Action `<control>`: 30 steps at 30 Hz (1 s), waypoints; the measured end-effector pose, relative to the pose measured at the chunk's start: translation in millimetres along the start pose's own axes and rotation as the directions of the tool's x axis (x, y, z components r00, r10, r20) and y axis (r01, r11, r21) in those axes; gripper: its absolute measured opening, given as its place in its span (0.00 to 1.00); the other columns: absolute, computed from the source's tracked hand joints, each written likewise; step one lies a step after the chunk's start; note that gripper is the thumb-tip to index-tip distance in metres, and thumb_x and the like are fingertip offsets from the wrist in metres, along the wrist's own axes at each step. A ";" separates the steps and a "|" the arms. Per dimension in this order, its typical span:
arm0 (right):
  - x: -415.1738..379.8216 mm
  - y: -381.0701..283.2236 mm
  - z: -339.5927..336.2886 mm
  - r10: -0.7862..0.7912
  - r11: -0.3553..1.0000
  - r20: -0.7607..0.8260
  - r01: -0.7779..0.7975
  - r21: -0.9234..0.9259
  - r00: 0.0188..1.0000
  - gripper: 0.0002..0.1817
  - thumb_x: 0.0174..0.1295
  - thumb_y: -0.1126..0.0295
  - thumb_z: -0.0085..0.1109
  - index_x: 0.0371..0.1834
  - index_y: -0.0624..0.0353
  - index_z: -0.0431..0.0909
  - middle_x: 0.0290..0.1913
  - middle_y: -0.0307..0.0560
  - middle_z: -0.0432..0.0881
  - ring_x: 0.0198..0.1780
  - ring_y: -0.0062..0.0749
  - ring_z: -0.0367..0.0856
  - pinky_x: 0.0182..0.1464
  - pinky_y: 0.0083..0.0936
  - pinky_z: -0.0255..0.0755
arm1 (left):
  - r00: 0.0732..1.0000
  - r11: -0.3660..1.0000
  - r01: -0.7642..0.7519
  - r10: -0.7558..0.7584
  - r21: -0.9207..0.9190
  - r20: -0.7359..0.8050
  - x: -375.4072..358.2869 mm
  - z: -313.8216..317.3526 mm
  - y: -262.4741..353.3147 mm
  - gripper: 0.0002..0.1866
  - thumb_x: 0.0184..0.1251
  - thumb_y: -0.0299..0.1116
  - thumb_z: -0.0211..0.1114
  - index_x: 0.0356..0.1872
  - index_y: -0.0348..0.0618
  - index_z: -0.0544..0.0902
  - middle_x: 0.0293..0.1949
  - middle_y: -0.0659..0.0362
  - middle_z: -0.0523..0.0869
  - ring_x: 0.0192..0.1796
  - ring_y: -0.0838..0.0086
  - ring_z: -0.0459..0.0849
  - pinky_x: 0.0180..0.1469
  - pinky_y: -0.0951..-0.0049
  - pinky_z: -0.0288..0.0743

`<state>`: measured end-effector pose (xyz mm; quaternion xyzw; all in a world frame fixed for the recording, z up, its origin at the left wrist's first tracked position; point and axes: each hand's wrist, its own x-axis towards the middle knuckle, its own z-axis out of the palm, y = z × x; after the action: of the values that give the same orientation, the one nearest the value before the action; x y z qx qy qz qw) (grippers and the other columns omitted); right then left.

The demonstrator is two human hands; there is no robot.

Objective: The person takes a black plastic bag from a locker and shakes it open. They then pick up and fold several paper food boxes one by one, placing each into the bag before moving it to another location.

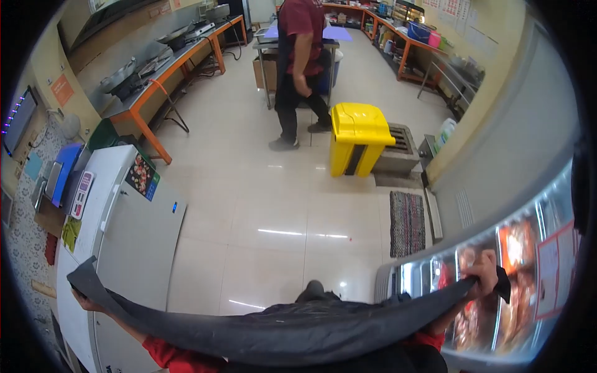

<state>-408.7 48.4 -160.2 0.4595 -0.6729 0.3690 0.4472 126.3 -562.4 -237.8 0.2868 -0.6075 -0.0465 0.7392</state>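
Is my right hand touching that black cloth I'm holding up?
Touching. The head view shows the right hand gripping one end of the black cloth.

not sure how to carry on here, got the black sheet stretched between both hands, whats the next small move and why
Probably lift both ends a little and pull them apart. The black sheet sags in the middle across the person's lap, while the left hand and right hand grip its ends out wide, over the white freezer and the display case. Drawing it taut would likely flatten the sag.
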 end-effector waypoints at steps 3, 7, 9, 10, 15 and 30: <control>25.3 38.1 34.2 -0.021 1.000 0.023 0.021 0.000 1.000 0.16 0.34 0.57 0.63 0.13 0.57 0.71 0.10 0.33 0.57 0.12 0.23 0.57 0.24 0.24 0.52 | 0.993 0.995 0.099 -0.097 0.019 -0.073 -7.0 42.6 -1.5 0.15 0.62 0.25 0.56 0.48 0.28 0.74 0.45 0.51 0.81 0.44 0.71 0.80 0.50 0.73 0.72; 58.4 89.7 93.1 -0.010 0.999 0.073 0.014 -0.044 0.997 0.29 0.33 0.38 0.65 0.11 0.55 0.68 0.09 0.33 0.58 0.12 0.24 0.58 0.24 0.24 0.52 | 0.996 0.884 0.076 -0.050 0.462 -0.068 -7.9 23.9 -81.2 0.15 0.63 0.26 0.56 0.49 0.29 0.74 0.43 0.53 0.81 0.44 0.71 0.80 0.51 0.74 0.71; 62.4 120.4 120.8 -0.019 1.000 0.227 0.020 -0.002 0.974 0.31 0.27 0.37 0.63 0.10 0.55 0.66 0.10 0.34 0.58 0.13 0.26 0.59 0.25 0.24 0.52 | 0.994 0.807 0.104 -0.106 0.582 -0.031 -16.8 37.4 -108.3 0.15 0.64 0.27 0.55 0.50 0.30 0.74 0.43 0.53 0.81 0.45 0.71 0.79 0.51 0.75 0.71; 66.4 132.7 138.2 -0.025 1.000 0.299 0.023 0.013 0.954 0.31 0.24 0.36 0.63 0.09 0.54 0.65 0.10 0.34 0.58 0.13 0.27 0.59 0.25 0.24 0.52 | 0.985 0.784 0.136 -0.175 0.606 0.005 -25.3 53.3 -118.0 0.16 0.64 0.27 0.55 0.51 0.30 0.73 0.43 0.53 0.81 0.46 0.70 0.79 0.51 0.75 0.70; 114.5 129.3 276.7 0.088 0.995 0.430 -0.102 0.009 0.899 0.30 0.21 0.42 0.66 0.07 0.54 0.60 0.10 0.36 0.59 0.13 0.31 0.60 0.25 0.24 0.53 | 0.714 0.498 0.284 -0.680 0.819 0.166 -59.7 163.6 -193.8 0.22 0.62 0.26 0.56 0.58 0.36 0.69 0.46 0.52 0.80 0.49 0.66 0.78 0.53 0.71 0.69; 247.3 162.2 608.6 -0.256 0.925 0.521 0.051 0.376 0.815 0.29 0.32 0.41 0.68 0.09 0.50 0.60 0.13 0.32 0.59 0.18 0.24 0.66 0.26 0.18 0.63 | -0.397 0.434 0.897 0.876 -0.089 0.273 -108.6 801.5 116.8 0.29 0.64 0.46 0.59 0.58 0.36 0.66 0.58 0.49 0.70 0.61 0.62 0.67 0.63 0.69 0.58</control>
<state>-766.3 -525.6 -140.9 0.6718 -0.6589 0.2919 0.1711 -675.7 -714.6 -198.4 -0.3691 -0.6677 -0.5951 -0.2526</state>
